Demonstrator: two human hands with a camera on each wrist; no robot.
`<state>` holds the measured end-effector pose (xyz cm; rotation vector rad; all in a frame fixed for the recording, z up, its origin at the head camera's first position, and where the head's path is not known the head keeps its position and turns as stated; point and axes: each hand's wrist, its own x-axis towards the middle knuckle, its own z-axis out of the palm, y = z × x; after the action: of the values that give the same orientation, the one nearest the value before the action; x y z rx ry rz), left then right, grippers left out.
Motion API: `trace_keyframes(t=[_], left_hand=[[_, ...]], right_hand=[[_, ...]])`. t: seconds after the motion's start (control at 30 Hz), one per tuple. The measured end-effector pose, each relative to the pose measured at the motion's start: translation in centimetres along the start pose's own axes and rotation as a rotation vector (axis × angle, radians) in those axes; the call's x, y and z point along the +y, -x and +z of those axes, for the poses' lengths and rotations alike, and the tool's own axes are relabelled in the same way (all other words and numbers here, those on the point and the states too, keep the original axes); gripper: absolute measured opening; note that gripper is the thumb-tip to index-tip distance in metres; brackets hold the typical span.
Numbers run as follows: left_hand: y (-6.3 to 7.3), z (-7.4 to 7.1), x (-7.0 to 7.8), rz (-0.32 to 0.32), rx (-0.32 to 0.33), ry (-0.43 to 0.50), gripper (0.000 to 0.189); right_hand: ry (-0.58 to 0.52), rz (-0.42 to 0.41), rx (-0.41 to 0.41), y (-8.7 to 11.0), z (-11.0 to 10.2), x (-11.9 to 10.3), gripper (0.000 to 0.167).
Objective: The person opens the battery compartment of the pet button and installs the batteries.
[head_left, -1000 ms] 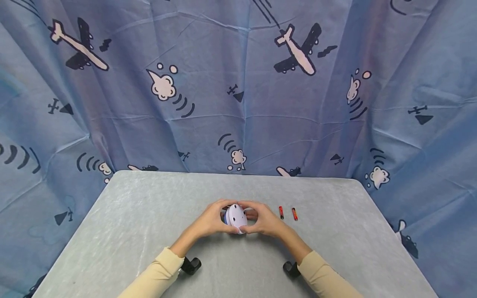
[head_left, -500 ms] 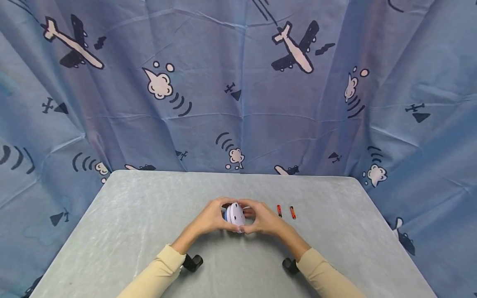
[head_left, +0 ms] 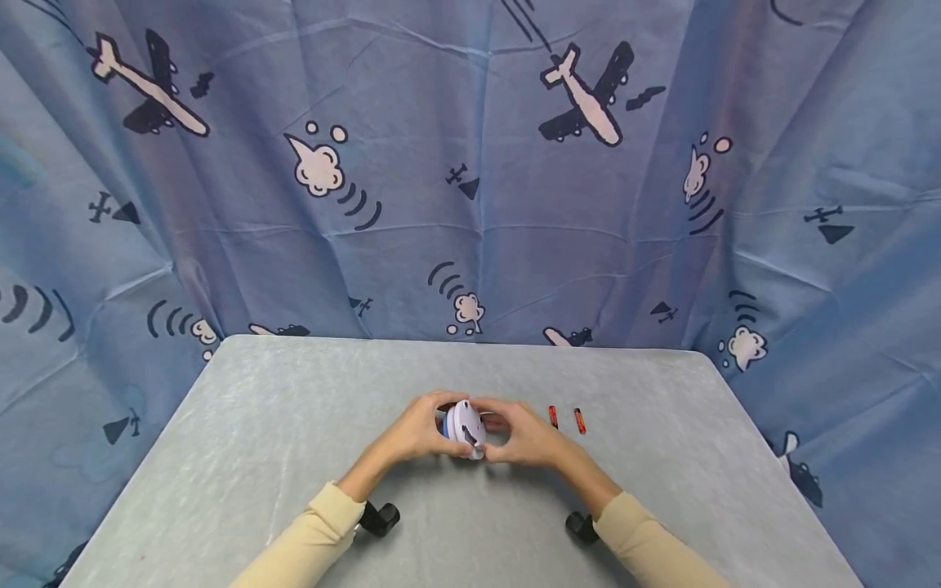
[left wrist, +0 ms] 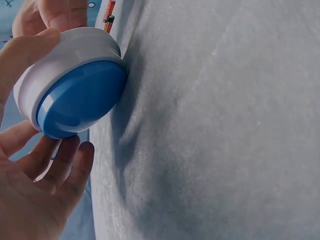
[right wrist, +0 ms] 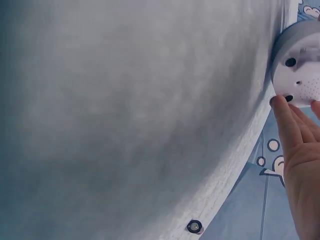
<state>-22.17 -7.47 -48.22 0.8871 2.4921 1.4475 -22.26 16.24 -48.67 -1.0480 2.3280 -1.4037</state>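
Above the grey table a round push button [head_left: 461, 421] is held on its side between both hands. Its blue dome [left wrist: 85, 97] faces left, while the white underside, with dark round spots and small holes, faces right. My left hand [head_left: 416, 430] grips the rim, thumb on the near side and fingers on the far side. From the right, my right hand [head_left: 528, 434] holds the same rim, its thumb at the near edge by a dark slot in the underside. That slot's inside is too small to make out. Two red batteries [head_left: 554, 416] lie right of the hands.
The grey table [head_left: 294, 408] has a blue curtain [head_left: 412, 204] with printed planes hanging behind it. Black wrist mounts [head_left: 380, 519] sit under both forearms. A small dark ring-shaped thing [right wrist: 194, 226] shows near the table edge in the right wrist view.
A dark slot has appeared on the button's white underside near the right thumb. The button has turned slightly, and my right hand has shifted a little right. The batteries stay where they were.
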Motion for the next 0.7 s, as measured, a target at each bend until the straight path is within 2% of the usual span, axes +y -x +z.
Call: trace_keyframes(t=[0.33,0.47,0.6,0.7], left_hand=[[0.8,-0.1,-0.4,-0.002,0.037,0.045,0.077],[1.0,-0.1,-0.5,-0.025,0.047,0.062,0.075],[1.2,-0.1,-0.6,-0.043,0.055,0.058,0.075],[1.3,-0.1,-0.6,-0.046,0.062,0.052,0.075]], right_hand=[[0.076,-0.05,0.02,0.3,0.5,-0.3,0.049],[0.161,-0.073,0.034,0.5,0.6,-0.4,0.041],[0.281,-0.074,0.039,0.7,0.7,-0.7,0.039],[0.259,-0.047,0.04,0.6,0.7,-0.7,0.041]])
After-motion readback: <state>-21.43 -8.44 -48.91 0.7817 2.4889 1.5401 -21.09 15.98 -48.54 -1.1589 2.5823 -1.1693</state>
